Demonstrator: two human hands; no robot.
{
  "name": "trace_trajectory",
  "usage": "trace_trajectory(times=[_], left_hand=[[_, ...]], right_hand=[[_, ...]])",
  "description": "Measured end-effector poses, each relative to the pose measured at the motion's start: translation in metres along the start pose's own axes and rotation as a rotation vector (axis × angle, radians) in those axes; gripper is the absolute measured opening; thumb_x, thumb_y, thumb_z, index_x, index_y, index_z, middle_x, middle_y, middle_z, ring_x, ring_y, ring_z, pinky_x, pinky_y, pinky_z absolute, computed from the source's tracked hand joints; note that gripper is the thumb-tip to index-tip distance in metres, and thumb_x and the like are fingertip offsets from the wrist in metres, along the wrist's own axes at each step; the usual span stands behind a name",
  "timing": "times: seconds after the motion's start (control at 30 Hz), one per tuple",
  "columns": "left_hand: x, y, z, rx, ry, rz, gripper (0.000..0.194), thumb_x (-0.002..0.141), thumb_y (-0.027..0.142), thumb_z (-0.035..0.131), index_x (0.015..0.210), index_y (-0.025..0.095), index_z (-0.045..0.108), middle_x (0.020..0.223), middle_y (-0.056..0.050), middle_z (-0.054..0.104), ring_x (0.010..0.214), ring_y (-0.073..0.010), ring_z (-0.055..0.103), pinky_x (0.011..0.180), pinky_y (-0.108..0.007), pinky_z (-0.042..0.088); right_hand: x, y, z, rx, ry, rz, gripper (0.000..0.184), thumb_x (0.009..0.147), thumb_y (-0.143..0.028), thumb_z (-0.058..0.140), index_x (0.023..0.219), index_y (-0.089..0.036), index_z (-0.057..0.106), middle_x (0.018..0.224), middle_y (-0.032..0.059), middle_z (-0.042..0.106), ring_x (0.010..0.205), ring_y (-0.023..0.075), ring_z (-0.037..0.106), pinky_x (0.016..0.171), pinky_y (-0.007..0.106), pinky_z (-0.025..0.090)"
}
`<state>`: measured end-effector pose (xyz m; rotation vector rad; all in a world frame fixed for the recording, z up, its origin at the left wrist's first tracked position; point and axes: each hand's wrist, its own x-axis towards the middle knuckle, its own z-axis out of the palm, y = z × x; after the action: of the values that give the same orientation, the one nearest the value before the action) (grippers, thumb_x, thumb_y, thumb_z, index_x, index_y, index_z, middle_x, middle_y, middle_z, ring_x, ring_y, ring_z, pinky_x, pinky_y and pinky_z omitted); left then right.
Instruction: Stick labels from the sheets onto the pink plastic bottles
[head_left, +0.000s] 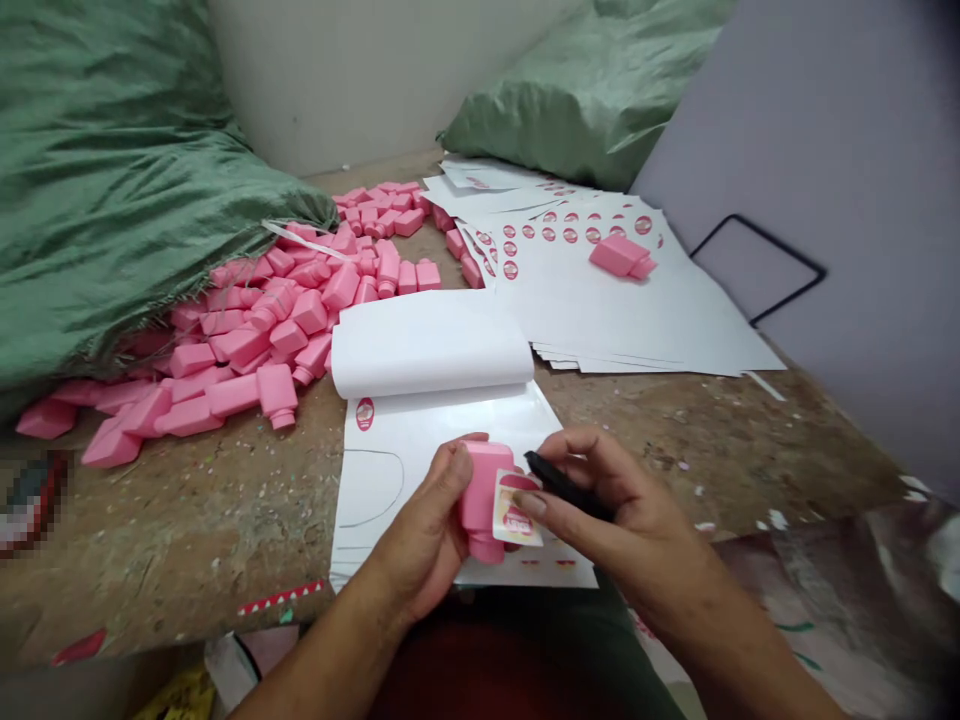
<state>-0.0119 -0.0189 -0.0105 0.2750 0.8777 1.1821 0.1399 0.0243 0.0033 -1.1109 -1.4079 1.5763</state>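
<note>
A rough brown table [187, 540], scuffed and flecked with pale specks, fills the lower half of the view and runs back into a corner against a pale grey wall [375, 80]. A lilac-grey board [840, 170] stands along the right side, with a thin black wire frame [757, 265] against it. Two bulging green woven sacks sit on the table's far side, the larger [112, 180] at the left and the smaller [592, 90] in the back corner.

Ahead and to the left of the grip lies a loose heap of pink plastic bottles [277, 310]. Ahead and to the right, fanned white sheets printed with rows of round pink labels [600, 290] carry one lone pink bottle [621, 257]. Just beneath the grip is a white backing sheet [427, 345], its upper part curled back on itself.

The left hand [420, 530] is clenched around a square-shouldered pink plastic bottle [480, 500], which it holds above that sheet with the narrow neck pointing down. The bottle has a smooth, flat-sided body. The right hand [607, 500] grips a small white-and-pink label [516, 510] by its upper edge, pressing it to the bottle's side, with a black pen-like tool [562, 485] tucked among its fingers. The label's print is too small to read.
</note>
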Motion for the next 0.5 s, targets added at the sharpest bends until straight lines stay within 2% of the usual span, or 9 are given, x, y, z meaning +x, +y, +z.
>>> trace_trajectory(times=[0.1, 0.2, 0.5], left_hand=[[-0.0029, -0.0008, 0.0015, -0.025, -0.009, -0.014, 0.052, 0.087, 0.061, 0.053, 0.120, 0.021, 0.051, 0.108, -0.009, 0.064, 0.086, -0.0196, 0.064, 0.070, -0.031, 0.053], [-0.0036, 0.0008, 0.0033, -0.021, -0.002, -0.019, 0.057, 0.087, 0.066, 0.047, 0.121, 0.020, 0.049, 0.111, -0.011, 0.063, 0.090, -0.0220, 0.064, 0.073, -0.034, 0.054], [-0.0021, -0.0032, 0.0000, 0.041, 0.030, 0.015, 0.055, 0.092, 0.062, 0.039, 0.126, 0.019, 0.047, 0.116, -0.014, 0.062, 0.092, -0.0231, 0.063, 0.076, -0.037, 0.052]], right_hand=[[0.0026, -0.0050, 0.0056, 0.033, -0.054, 0.035, 0.030, 0.079, -0.031, 0.073, 0.096, -0.026, 0.049, 0.075, -0.0047, 0.068, 0.059, 0.0121, 0.061, 0.052, 0.020, 0.049], [0.0025, -0.0078, 0.0078, -0.050, -0.063, -0.002, 0.025, 0.082, -0.032, 0.069, 0.096, -0.026, 0.049, 0.079, -0.0029, 0.069, 0.063, 0.0140, 0.063, 0.055, 0.023, 0.051], [0.0049, -0.0031, 0.0058, -0.365, -0.028, -0.069, 0.025, 0.084, -0.039, 0.060, 0.103, -0.026, 0.049, 0.080, -0.0002, 0.068, 0.082, 0.0236, 0.066, 0.059, 0.031, 0.045]])
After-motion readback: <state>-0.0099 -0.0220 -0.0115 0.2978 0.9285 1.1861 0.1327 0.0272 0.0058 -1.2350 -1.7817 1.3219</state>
